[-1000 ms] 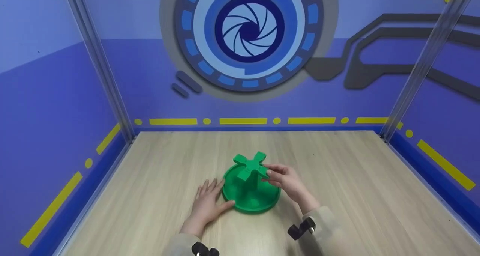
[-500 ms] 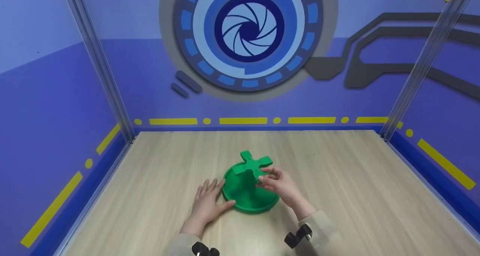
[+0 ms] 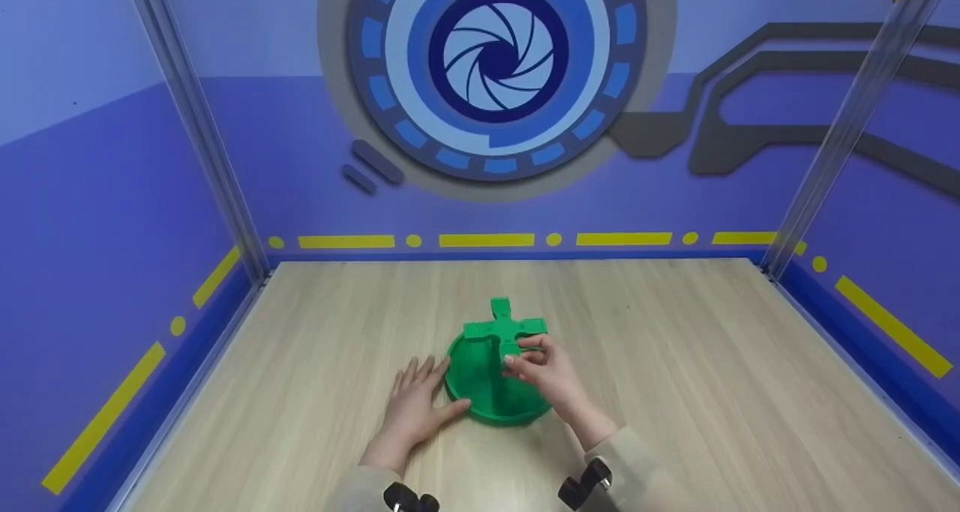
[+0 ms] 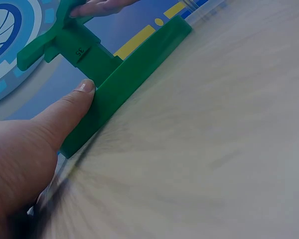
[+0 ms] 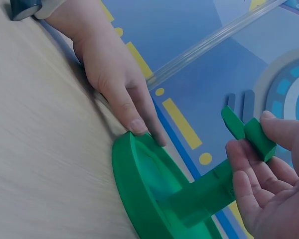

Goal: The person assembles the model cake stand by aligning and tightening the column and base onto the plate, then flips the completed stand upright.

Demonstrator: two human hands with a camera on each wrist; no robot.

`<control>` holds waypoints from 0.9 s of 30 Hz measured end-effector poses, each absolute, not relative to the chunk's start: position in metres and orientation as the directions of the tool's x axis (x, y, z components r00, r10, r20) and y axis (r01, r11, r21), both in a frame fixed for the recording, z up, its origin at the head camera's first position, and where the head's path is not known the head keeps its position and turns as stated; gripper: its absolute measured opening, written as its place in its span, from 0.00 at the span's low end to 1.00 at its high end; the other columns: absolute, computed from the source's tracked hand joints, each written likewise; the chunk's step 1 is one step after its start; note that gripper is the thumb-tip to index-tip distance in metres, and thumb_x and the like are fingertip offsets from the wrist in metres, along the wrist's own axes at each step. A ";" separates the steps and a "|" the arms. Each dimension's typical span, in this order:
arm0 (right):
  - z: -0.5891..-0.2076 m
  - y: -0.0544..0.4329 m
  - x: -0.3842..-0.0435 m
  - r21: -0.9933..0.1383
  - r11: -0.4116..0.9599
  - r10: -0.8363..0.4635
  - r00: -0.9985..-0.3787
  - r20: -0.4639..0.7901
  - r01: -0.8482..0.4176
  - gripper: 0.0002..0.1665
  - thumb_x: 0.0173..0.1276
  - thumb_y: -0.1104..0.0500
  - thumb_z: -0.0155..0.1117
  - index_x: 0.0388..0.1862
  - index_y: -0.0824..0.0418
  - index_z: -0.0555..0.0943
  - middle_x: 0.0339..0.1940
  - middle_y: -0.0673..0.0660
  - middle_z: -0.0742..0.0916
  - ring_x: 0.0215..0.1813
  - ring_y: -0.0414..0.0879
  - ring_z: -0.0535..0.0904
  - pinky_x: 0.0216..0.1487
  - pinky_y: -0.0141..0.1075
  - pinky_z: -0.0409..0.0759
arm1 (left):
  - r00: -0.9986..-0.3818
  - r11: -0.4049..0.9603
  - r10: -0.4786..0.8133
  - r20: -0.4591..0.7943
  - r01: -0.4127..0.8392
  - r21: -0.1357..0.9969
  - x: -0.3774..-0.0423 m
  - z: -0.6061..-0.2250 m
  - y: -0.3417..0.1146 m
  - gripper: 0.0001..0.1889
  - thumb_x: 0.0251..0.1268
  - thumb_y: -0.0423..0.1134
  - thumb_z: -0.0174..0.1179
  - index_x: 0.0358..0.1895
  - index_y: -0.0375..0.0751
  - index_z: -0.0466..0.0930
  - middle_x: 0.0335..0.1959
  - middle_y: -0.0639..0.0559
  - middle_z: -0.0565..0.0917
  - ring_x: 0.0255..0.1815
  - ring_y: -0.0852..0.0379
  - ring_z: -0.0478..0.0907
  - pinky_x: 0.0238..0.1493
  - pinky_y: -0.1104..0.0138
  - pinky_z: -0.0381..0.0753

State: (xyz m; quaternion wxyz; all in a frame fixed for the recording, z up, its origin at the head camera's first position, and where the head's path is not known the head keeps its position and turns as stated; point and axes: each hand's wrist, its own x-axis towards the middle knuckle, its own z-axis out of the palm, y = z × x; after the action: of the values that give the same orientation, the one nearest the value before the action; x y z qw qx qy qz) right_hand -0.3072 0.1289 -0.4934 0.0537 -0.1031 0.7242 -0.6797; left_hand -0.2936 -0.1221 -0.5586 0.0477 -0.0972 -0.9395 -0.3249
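Observation:
A green round dish-like base (image 3: 502, 421) with a raised rim sits on the table. From its middle rises a green post (image 5: 199, 199), topped by a four-armed green cross handle (image 3: 503, 330). My right hand (image 3: 553, 380) pinches the near arm of the cross between thumb and fingers. My left hand (image 3: 414, 416) lies at the left of the base, fingers spread and fairly straight. Its thumb presses the rim in the left wrist view, and the fingertips touch the rim's left side. Small dark marks show on the post (image 4: 82, 52).
The wooden tabletop (image 3: 675, 332) stretches around the base. Blue printed walls (image 3: 480, 212) stand at the back and both sides, with metal posts (image 3: 217, 152) at the rear corners. Each wrist carries a black camera mount (image 3: 585, 483).
The cross handle has turned clockwise as seen from above, and my right hand has moved left and toward me with the arm it pinches. My left hand and the base stay put.

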 end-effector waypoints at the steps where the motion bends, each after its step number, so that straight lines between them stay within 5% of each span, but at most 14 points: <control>1: -0.493 0.128 -0.307 -0.995 0.060 -0.219 -0.974 0.065 -0.080 0.27 0.74 0.60 0.67 0.63 0.72 0.70 0.38 0.52 0.88 0.46 0.51 0.92 0.48 0.30 0.86 | -0.976 0.768 0.153 0.156 0.217 0.602 -0.294 -0.559 -0.122 0.47 0.62 0.66 0.67 0.79 0.44 0.64 0.80 0.34 0.64 0.84 0.30 0.49 0.84 0.37 0.44; 7: -0.492 0.128 -0.306 -0.993 0.083 -0.209 -0.975 0.071 -0.090 0.27 0.74 0.60 0.66 0.64 0.73 0.70 0.39 0.53 0.89 0.46 0.52 0.92 0.48 0.31 0.87 | -0.972 0.763 0.157 0.174 0.231 0.603 -0.292 -0.559 -0.122 0.48 0.62 0.65 0.67 0.79 0.43 0.64 0.79 0.33 0.64 0.83 0.29 0.50 0.84 0.36 0.44; 17: -0.489 0.139 -0.306 -0.989 0.122 -0.198 -0.978 0.059 -0.084 0.26 0.74 0.57 0.67 0.63 0.72 0.75 0.43 0.58 0.90 0.40 0.39 0.89 0.50 0.35 0.86 | -0.973 0.762 0.161 0.165 0.229 0.605 -0.294 -0.560 -0.122 0.47 0.62 0.66 0.66 0.79 0.43 0.64 0.80 0.32 0.63 0.84 0.29 0.49 0.84 0.37 0.43; 27: -0.480 0.167 -0.310 -0.987 0.151 -0.043 -0.998 0.055 -0.061 0.13 0.76 0.56 0.65 0.48 0.66 0.81 0.40 0.57 0.90 0.40 0.42 0.88 0.49 0.35 0.88 | -0.976 0.759 0.155 0.151 0.216 0.614 -0.295 -0.560 -0.122 0.48 0.62 0.67 0.66 0.79 0.44 0.64 0.80 0.34 0.63 0.84 0.30 0.48 0.85 0.38 0.42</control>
State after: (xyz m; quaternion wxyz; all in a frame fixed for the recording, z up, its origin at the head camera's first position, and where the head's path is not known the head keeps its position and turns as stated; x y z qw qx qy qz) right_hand -0.3105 0.1672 -0.4798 -0.0067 -0.0344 0.7587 -0.6504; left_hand -0.2946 -0.1217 -0.5596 0.0453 -0.0990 -0.9368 -0.3324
